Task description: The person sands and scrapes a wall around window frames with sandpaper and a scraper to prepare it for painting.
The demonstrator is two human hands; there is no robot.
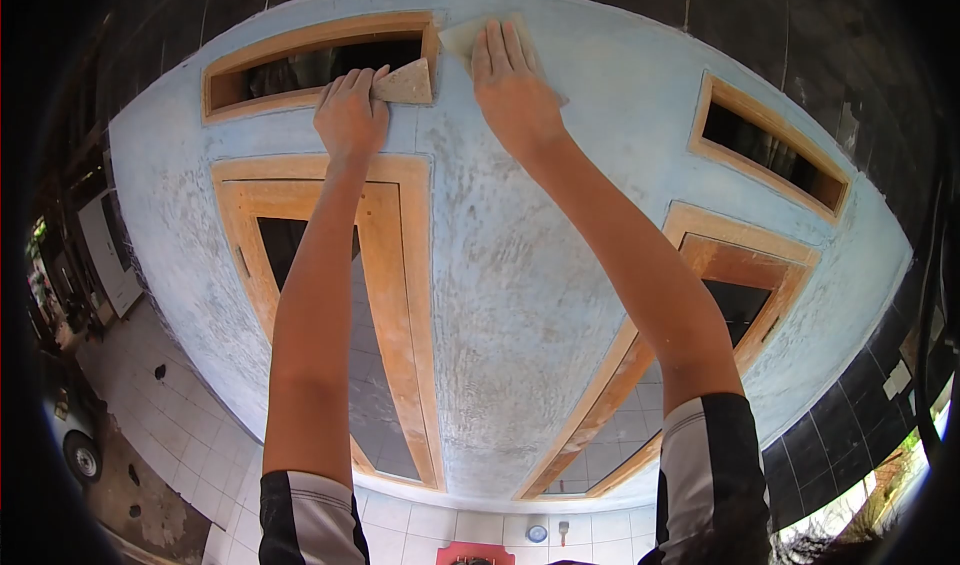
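1. This is the head view, looking at a light blue wall (580,195) with grey, patchy marks on it. Both bare arms reach up to the high part of the wall.
2. The left hand (350,110) is closed around a scraper (407,83). Its wide, dusty blade points to the right. The handle is hidden in the hand.
3. The scraper is in front of the lower right corner of a wooden vent frame (315,27). I cannot tell if the blade touches the wood.
4. The right hand (515,95) is flat, with its fingers close together. It holds a thin, pale sheet (462,40) against the wall, just right of that vent frame. I cannot tell what the sheet is made of.
5. Below the left hand is a wooden window frame (415,265) with dark glass. On the right side are another window frame (745,230) and a small vent frame (765,170) above it.
6. At the bottom, on the white tile floor (390,515), are a round blue thing (537,534), a brush (563,531) just beside it, and something red (475,551).
7. Far to the left is part of a car (80,445), with one wheel showing.
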